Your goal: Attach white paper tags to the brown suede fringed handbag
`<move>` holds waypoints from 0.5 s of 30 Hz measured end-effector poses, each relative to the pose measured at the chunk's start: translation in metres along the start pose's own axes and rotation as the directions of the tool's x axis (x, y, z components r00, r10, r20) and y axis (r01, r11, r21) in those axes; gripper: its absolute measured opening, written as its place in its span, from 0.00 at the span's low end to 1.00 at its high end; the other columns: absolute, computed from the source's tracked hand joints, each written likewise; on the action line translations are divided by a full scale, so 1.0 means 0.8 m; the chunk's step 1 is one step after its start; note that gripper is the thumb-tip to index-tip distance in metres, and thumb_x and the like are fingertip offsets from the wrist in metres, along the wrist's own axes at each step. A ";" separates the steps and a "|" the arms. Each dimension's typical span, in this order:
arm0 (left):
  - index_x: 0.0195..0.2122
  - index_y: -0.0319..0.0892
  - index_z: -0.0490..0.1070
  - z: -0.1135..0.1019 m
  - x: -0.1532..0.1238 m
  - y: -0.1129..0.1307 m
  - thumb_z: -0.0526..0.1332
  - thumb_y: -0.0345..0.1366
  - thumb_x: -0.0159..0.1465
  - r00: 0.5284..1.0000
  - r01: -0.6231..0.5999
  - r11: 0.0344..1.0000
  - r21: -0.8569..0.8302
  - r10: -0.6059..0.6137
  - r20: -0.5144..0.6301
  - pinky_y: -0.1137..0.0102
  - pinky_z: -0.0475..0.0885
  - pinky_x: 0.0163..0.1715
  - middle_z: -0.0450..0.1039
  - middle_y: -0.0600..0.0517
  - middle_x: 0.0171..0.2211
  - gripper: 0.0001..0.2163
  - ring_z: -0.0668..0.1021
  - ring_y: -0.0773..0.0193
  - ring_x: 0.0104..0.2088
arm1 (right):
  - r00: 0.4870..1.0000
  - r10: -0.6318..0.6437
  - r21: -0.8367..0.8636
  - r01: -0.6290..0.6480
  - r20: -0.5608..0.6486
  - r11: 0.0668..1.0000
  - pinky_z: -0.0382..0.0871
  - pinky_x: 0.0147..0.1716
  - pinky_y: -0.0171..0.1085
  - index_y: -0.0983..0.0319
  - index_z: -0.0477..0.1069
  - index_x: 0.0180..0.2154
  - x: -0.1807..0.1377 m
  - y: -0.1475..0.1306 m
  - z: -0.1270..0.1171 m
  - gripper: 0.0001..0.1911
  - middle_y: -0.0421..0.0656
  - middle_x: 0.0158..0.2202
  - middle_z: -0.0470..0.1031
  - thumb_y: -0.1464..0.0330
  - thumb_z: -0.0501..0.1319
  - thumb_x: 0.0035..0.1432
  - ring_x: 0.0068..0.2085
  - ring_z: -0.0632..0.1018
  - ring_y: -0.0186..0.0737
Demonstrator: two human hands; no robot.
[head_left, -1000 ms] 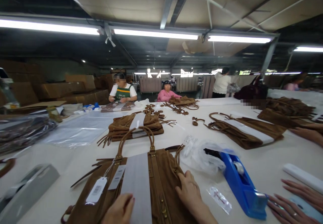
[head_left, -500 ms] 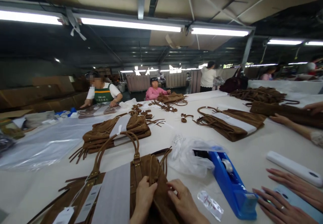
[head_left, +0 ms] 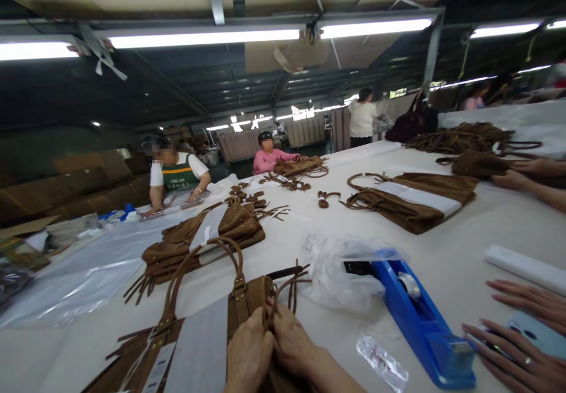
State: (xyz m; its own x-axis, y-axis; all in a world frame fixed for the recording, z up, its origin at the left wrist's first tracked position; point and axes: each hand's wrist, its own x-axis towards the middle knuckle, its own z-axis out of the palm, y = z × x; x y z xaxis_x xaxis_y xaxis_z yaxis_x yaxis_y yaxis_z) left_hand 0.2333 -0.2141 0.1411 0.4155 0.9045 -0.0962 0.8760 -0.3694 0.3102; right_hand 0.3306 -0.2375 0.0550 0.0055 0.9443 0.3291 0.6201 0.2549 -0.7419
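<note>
A brown suede-like handbag [head_left: 247, 298] lies in front of me, its two handles standing up and a white paper band [head_left: 198, 346] wrapped round its middle. My left hand [head_left: 251, 346] is closed on the bag's right end. Close beside it, my right hand [head_left: 292, 337] pinches the same end, where thin tassel cords [head_left: 294, 287] hang out. The fingertips of both hands are partly hidden in the folds. A striped label [head_left: 158, 369] lies on the bag's left part.
A blue tape dispenser [head_left: 424, 322] and crumpled clear plastic [head_left: 340, 269] are to the right. Another person's hands [head_left: 508, 346] rest by a light-blue phone [head_left: 537, 331]. More banded bags [head_left: 203, 233] lie beyond. Co-workers [head_left: 179, 172] stand across the table.
My right hand has moved left, up against my left hand at the bag's end. The view has tilted and shifted slightly. A co-worker's hands at right have shifted along a brown bag.
</note>
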 end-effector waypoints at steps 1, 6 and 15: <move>0.40 0.42 0.65 0.000 0.000 0.000 0.49 0.26 0.48 1.000 0.001 1.000 -0.013 -0.001 0.007 0.67 0.67 0.39 0.75 0.46 0.34 0.18 0.75 0.57 0.39 | 0.997 0.056 0.011 -0.056 -0.057 0.998 0.53 0.57 0.45 0.64 0.53 0.56 0.001 0.001 0.001 0.25 0.53 0.57 0.57 0.70 0.48 0.56 0.58 0.58 0.45; 0.39 0.42 0.67 -0.005 0.000 -0.001 0.49 0.25 0.47 1.000 0.004 0.998 -0.065 -0.003 0.025 0.69 0.67 0.38 0.75 0.46 0.35 0.18 0.75 0.57 0.39 | 0.999 0.026 0.253 -0.016 -0.036 0.967 0.53 0.56 0.43 0.62 0.59 0.53 0.010 -0.011 0.009 0.24 0.49 0.54 0.61 0.70 0.53 0.51 0.56 0.60 0.45; 0.40 0.40 0.68 -0.015 0.007 -0.030 0.51 0.26 0.45 1.000 0.008 0.902 -0.432 -0.004 0.011 0.74 0.67 0.36 0.76 0.51 0.34 0.20 0.75 0.60 0.38 | 0.832 0.551 0.538 -0.434 -0.068 0.722 0.51 0.54 0.45 0.67 0.61 0.47 0.027 0.033 0.029 0.21 0.52 0.51 0.64 0.74 0.50 0.48 0.54 0.62 0.47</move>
State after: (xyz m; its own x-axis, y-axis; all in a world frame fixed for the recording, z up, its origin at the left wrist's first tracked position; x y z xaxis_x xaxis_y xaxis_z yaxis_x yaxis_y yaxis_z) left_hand 0.2119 -0.1974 0.1445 0.4149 0.9034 -0.1083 0.6874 -0.2332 0.6879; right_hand 0.3285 -0.2054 0.0289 0.3997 0.9117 -0.0952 0.0231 -0.1138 -0.9932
